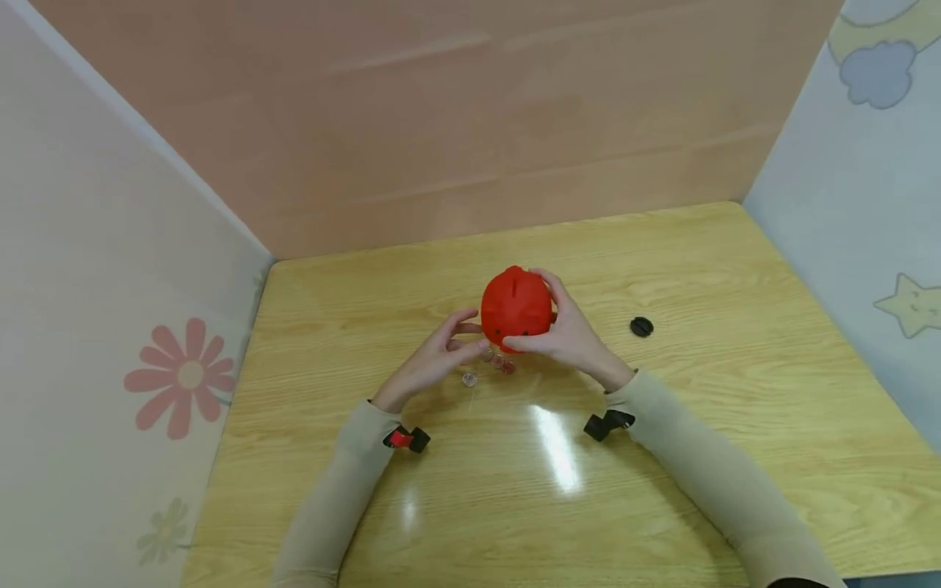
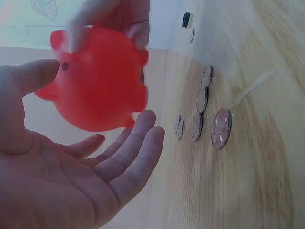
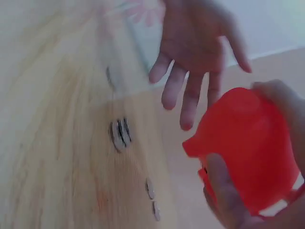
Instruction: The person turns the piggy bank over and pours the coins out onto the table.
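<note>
A red piggy bank (image 1: 516,306) with a slot in its top is lifted above the table, its small black eyes toward the person. My right hand (image 1: 577,333) grips it from the right, thumb across the front and fingers round the far side. On the other side, my left hand (image 1: 435,358) has its palm turned to the bank and its fingers loosely spread, holding nothing. In the right wrist view a gap shows between the left fingers and the red body (image 3: 248,148). Several coins (image 2: 221,129) lie on the table below, partly hidden by the bank in the head view.
A black round plug (image 1: 642,327) lies on the wooden table (image 1: 735,392) to the right of the right hand. A plain pinkish-brown panel (image 1: 470,122) stands behind the table, with decorated walls on both sides. Black wrist cameras (image 1: 608,424) sit at the cuffs.
</note>
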A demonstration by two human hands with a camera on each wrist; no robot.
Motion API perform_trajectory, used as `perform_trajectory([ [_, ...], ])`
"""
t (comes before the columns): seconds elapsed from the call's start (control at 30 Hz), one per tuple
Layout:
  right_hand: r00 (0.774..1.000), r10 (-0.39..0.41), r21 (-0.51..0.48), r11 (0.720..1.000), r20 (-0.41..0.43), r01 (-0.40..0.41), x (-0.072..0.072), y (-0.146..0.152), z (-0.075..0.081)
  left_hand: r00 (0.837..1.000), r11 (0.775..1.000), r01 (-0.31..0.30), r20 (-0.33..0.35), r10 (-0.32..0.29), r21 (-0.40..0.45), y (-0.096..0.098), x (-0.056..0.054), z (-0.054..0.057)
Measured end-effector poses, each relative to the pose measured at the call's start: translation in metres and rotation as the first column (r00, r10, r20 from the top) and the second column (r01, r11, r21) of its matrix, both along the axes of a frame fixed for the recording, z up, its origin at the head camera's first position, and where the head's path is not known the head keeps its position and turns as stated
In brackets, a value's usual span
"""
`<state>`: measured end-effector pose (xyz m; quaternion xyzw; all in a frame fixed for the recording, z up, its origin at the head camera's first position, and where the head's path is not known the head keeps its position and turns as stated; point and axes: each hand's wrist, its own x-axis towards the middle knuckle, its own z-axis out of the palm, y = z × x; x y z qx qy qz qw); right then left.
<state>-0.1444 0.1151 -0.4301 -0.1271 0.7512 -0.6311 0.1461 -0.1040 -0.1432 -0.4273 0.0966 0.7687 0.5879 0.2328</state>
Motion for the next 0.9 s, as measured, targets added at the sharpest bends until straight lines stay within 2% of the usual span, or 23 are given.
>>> perform_trajectory([
  [0.1, 1.0, -0.01, 0.039, 0.999, -0.024, 0.01, -0.001, -0.001, 0.001, 1.0, 1.0, 0.016, 0.0, -0.016, 0.006, 0.001, 0.001, 0.002],
  [0.33, 0.999, -0.001, 0.04, 0.999, 0.053, -0.002, -0.004, 0.003, -0.006, 1.0, 1.0, 0.017, 0.004, -0.017, 0.015, 0.004, 0.0, -0.001],
  [0.47, 0.998, 0.01, 0.063, 0.998, 0.056, -0.013, -0.006, 0.003, -0.009, 1.0, 1.0, 0.015, 0.004, -0.015, 0.016, 0.004, -0.001, -0.002],
  [0.6, 0.996, 0.014, 0.023, 1.0, 0.094, -0.016, -0.008, 0.002, -0.01, 1.0, 1.0, 0.006, 0.009, -0.006, 0.001, 0.003, -0.001, -0.001],
  [0.7, 0.996, 0.004, 0.04, 0.999, 0.085, -0.008, -0.009, 0.002, -0.01, 1.0, 1.0, 0.0, 0.008, 0.0, -0.009, 0.002, 0.0, 0.0],
  [0.77, 0.994, 0.015, 0.028, 0.999, 0.108, -0.018, -0.009, 0.002, -0.01, 1.0, 1.0, -0.004, 0.008, 0.004, -0.01, 0.001, 0.0, 0.0],
  [0.83, 0.998, 0.009, 0.09, 0.996, 0.065, -0.015, -0.009, 0.001, -0.01, 1.0, 1.0, 0.0, 0.007, 0.0, -0.009, 0.001, 0.0, 0.0],
  [0.9, 0.995, 0.025, 0.065, 0.997, 0.096, -0.031, -0.008, 0.0, -0.011, 1.0, 1.0, -0.002, 0.01, 0.002, -0.007, 0.0, 0.0, 0.001],
])
